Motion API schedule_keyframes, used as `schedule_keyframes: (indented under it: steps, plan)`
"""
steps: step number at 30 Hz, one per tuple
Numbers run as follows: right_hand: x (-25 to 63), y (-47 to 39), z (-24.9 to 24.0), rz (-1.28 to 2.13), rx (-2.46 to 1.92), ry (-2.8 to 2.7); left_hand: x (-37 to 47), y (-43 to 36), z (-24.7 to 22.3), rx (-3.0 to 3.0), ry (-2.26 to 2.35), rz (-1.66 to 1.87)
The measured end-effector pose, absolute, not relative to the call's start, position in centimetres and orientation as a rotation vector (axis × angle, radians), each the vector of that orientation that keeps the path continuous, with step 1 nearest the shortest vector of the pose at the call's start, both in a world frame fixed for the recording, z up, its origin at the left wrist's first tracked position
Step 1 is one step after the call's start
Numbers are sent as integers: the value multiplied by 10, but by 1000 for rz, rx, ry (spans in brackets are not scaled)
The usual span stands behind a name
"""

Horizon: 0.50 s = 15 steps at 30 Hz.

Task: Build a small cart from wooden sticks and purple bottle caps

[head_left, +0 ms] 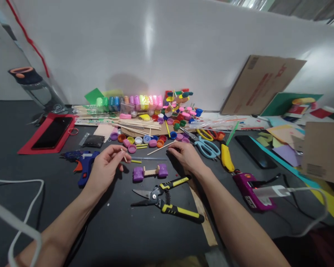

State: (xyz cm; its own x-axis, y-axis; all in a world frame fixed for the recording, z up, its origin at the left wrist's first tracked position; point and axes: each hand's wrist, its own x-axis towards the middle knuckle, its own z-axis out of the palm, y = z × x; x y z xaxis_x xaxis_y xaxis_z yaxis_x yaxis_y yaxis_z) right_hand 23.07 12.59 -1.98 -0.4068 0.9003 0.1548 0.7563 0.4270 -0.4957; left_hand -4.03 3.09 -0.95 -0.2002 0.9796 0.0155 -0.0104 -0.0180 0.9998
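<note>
My left hand [107,165] is closed, with a short pale stick piece [123,154] pinched between thumb and fingertips. On the right, my right hand [187,155] has its fingers together at the end of a longer thin wooden stick [159,148], which lies slanted on the table. Between and below the hands sits a small piece with purple caps [138,174] at both ends and short sticks [150,171] joining them. Just in front of it lie black and yellow cutters [156,196], their jaws apart.
A blue glue gun [85,172] lies beside my left hand. Bottle caps [138,140], sticks [139,124] and blue scissors [207,146] are behind. A yellow cutter knife [227,157] and a purple power block [249,191] lie right. A wooden strip [204,218] runs by my right forearm.
</note>
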Motion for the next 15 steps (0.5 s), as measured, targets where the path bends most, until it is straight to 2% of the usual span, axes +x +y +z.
schedule_keyframes:
  steps: [15]
  plan:
    - [230,125,-18,479,-1412,-2293,-40,32,-15,1084,1387,1392]
